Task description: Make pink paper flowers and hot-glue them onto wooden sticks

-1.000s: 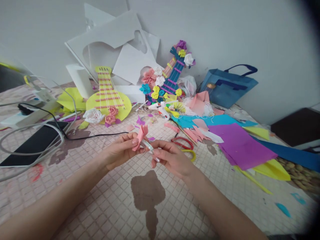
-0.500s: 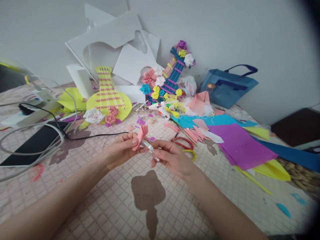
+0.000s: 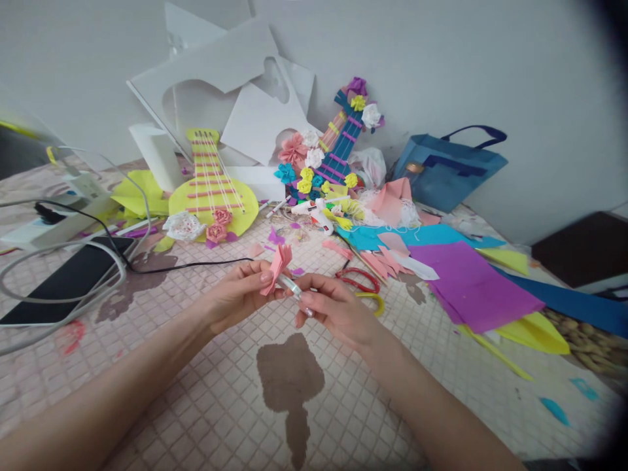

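Above the middle of the table, my left hand (image 3: pixel 246 286) pinches a folded stack of pink crepe paper (image 3: pixel 279 267) between thumb and fingers. The paper's layers fan out at the top. My right hand (image 3: pixel 336 307) is closed on a narrow, shiny whitish thing (image 3: pixel 290 286), perhaps a roll of tape seen edge-on. Its far end reaches to the pink paper, and my fingers cover part of it. Just behind my right hand lie scissors (image 3: pixel 360 280) with red and yellow handles.
A yellow guitar-shaped cutout (image 3: pixel 216 196) and a flower-covered blue one (image 3: pixel 343 150) lean at the back. A white glue gun (image 3: pixel 316 214) lies among scraps. Purple paper (image 3: pixel 481 284) is on the right, with a blue bag (image 3: pixel 446 170) behind. A black cable (image 3: pixel 196 264) runs in from the left.
The pink paper's layers look slightly more spread at the top. Both hands keep nearly the same place and grip.
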A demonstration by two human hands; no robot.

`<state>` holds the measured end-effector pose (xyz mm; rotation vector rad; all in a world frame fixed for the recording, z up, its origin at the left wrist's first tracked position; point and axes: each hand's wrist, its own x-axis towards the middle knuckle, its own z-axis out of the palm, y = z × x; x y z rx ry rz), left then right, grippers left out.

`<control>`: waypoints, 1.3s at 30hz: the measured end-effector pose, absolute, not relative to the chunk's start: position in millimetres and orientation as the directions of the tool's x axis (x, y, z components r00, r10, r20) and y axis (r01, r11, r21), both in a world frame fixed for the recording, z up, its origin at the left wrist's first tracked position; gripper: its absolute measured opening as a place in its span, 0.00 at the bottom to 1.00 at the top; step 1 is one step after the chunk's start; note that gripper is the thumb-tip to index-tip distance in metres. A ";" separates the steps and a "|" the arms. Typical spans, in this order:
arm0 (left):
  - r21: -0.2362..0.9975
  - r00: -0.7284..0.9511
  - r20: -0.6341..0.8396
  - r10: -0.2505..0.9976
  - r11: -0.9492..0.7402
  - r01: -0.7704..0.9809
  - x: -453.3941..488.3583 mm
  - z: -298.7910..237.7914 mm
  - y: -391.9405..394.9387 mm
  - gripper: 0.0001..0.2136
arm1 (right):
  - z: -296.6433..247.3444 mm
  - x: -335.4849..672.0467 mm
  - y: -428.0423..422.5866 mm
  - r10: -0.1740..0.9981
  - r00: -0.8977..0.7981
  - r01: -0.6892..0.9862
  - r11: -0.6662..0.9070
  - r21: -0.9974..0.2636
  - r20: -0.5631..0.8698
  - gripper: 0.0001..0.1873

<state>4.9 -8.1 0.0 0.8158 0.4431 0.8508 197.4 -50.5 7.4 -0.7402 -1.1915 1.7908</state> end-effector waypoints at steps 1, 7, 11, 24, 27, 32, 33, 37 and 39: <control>0.783 0.600 -0.032 0.799 0.393 -0.482 5.0 -0.1 -8.1 0.10 | 7.7 196.9 -50.8 0.883 -0.470 -0.321 -0.197 -0.926 -0.025 0.06; 0.801 0.610 -0.020 0.792 0.378 -0.464 4.9 -1.3 -8.3 0.10 | 9.2 195.2 -51.9 0.879 -0.476 -0.336 -0.210 -0.918 -0.027 0.06; 0.809 0.605 -0.018 0.796 0.367 -0.458 3.0 -0.7 -8.4 0.10 | 9.1 195.6 -51.2 0.879 -0.476 -0.359 -0.224 -0.906 -0.029 0.08; 0.846 0.630 0.017 0.776 0.324 -0.423 3.2 -5.0 -7.6 0.11 | 7.9 196.0 -50.7 0.900 -0.433 -0.304 -0.195 -0.933 -0.047 0.04; 0.850 0.630 0.006 0.777 0.328 -0.412 3.6 -4.6 -7.1 0.10 | 8.2 195.5 -51.0 0.894 -0.446 -0.300 -0.183 -0.936 -0.032 0.05; 0.860 0.620 -0.013 0.785 0.325 -0.394 3.0 -3.4 -6.7 0.09 | 3.1 193.5 -51.0 0.913 -0.406 -0.299 -0.172 -0.939 -0.038 0.09; 0.863 0.618 -0.013 0.786 0.322 -0.391 2.7 -2.9 -6.7 0.09 | 2.7 193.1 -50.9 0.914 -0.404 -0.299 -0.178 -0.938 -0.044 0.10; 0.855 0.611 -0.009 0.791 0.323 -0.406 1.5 -0.4 -6.9 0.11 | 6.0 193.1 -50.7 0.895 -0.445 -0.316 -0.196 -0.928 -0.038 0.08; 0.855 0.606 -0.012 0.795 0.323 -0.406 1.1 -0.1 -7.1 0.10 | 8.1 194.0 -50.5 0.888 -0.459 -0.312 -0.197 -0.930 -0.034 0.07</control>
